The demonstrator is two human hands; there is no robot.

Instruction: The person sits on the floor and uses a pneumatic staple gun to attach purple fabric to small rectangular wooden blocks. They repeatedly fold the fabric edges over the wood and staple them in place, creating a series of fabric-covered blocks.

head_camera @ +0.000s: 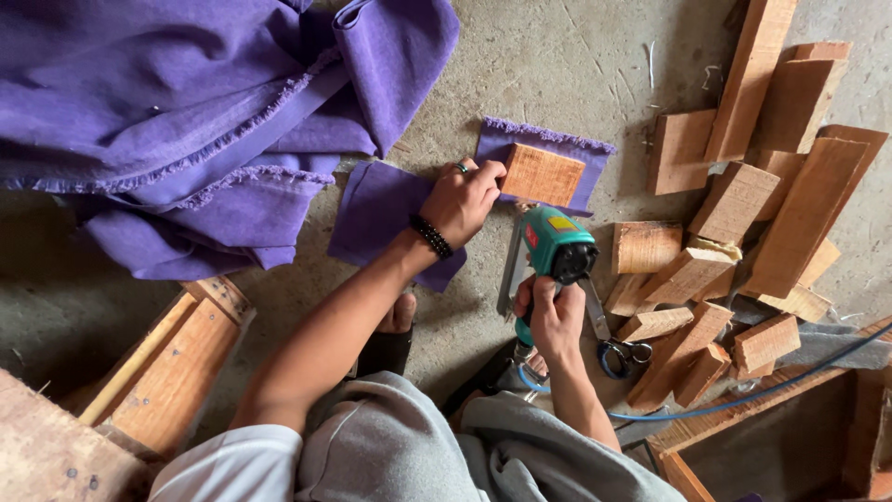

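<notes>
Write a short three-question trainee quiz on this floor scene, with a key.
1. True or false: the left hand presses a wooden block lying on purple cloth.
2. The right hand grips: A) scissors B) a green power tool C) a hammer.
3. Fill in: the heap of wooden blocks lies on the person's ____ side.

Key: 1 true; 2 B; 3 right.

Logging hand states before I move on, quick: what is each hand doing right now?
Left hand: pressing down on the wood block on the purple cloth.
Right hand: closed around the green staple gun.
</notes>
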